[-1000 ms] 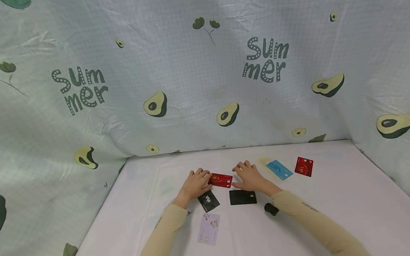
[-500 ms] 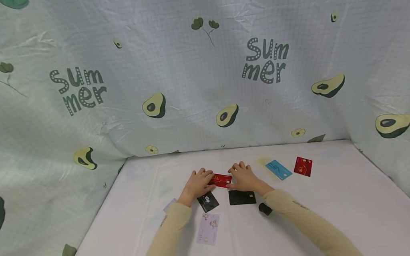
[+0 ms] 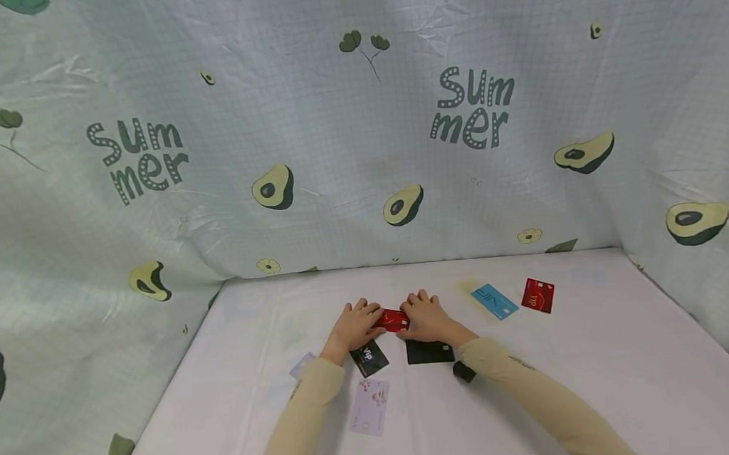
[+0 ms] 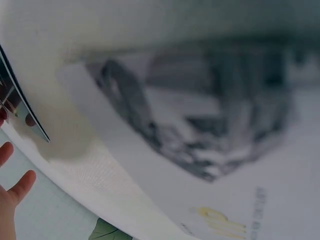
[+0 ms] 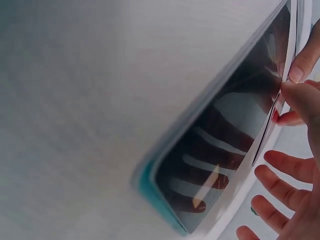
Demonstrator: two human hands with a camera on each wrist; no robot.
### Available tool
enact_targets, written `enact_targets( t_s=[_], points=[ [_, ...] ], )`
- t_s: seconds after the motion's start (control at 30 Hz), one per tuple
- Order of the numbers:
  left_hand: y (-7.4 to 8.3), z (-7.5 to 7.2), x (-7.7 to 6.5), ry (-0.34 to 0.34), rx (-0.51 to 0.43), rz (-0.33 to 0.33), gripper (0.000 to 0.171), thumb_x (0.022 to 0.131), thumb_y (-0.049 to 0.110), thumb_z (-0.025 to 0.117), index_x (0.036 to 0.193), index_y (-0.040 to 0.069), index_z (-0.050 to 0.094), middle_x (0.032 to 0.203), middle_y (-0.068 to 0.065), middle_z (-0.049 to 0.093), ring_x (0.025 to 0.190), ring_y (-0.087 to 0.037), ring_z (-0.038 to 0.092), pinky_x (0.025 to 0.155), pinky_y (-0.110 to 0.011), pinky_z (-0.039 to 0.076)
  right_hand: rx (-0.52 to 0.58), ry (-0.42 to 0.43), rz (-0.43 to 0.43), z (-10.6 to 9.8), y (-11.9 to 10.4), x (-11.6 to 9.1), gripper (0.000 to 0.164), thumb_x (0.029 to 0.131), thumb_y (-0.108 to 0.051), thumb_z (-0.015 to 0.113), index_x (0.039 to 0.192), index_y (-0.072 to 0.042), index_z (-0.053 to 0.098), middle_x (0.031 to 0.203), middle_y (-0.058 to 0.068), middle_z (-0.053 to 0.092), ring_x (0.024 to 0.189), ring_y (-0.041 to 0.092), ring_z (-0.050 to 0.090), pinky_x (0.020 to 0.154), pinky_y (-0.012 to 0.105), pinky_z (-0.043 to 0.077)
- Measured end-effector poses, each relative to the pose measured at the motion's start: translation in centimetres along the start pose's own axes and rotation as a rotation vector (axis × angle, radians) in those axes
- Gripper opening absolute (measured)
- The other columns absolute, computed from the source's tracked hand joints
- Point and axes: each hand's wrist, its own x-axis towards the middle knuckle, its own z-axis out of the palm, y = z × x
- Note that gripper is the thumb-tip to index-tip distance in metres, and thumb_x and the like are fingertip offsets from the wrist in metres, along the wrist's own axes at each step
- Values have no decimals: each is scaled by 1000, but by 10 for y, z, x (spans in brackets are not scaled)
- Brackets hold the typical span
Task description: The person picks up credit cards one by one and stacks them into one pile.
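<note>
Near the middle of the table, a red VIP card [image 3: 394, 319] lies between both hands in the head view. My left hand [image 3: 356, 326] covers its left end, pinching it between thumb and finger. At the card's right end is my right hand [image 3: 429, 319], thumb on the near side and fingers on the far side. The right wrist view shows the right fingers [image 5: 280, 184] spread apart and the right thumb [image 5: 300, 97] close to the left thumb [image 5: 304, 60]. Below the hands lie a black VIP card [image 3: 369, 358] and a plain black card [image 3: 424, 352].
A lavender card [image 3: 369, 407] lies nearer the front, and a pale card [image 3: 302, 364] peeks out beside the left sleeve. Back right are a blue card [image 3: 495, 301] and another red card [image 3: 538, 296]. A printed curtain [image 3: 330, 116] stands behind the table.
My right hand has slid left to the red card's right end, partly overlapping the black card. My left hand has shifted slightly right, and the pale card beside its sleeve has come more into view.
</note>
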Motion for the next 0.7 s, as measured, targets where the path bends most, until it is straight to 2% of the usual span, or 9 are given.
enact_targets(
  t_s=[0.2, 0.37, 0.7],
  points=[
    [-1, 2, 2, 26, 32, 14, 42, 85, 43, 51, 116, 15, 55, 114, -1, 56, 101, -20, 47, 81, -43, 44, -1, -5, 4, 2, 1, 4, 57, 75, -55, 60, 107, -9, 56, 103, 8, 52, 96, 23, 40, 77, 43, 36],
    [-4, 8, 3, -6, 43, 6, 47, 86, 45, 48, 123, 17, 50, 121, 1, 52, 106, -19, 45, 84, -43, 43, 5, -21, 22, 1, 1, 6, 57, 73, -57, 61, 104, -9, 55, 100, 8, 51, 94, 23, 39, 77, 43, 35],
    [-5, 11, 3, -18, 35, 13, 47, 86, 45, 48, 125, 17, 49, 120, 1, 53, 104, -18, 46, 84, -42, 43, 56, -39, 52, 1, 1, 8, 57, 70, -58, 63, 99, -10, 51, 95, 10, 49, 94, 24, 38, 76, 42, 33]
  ],
)
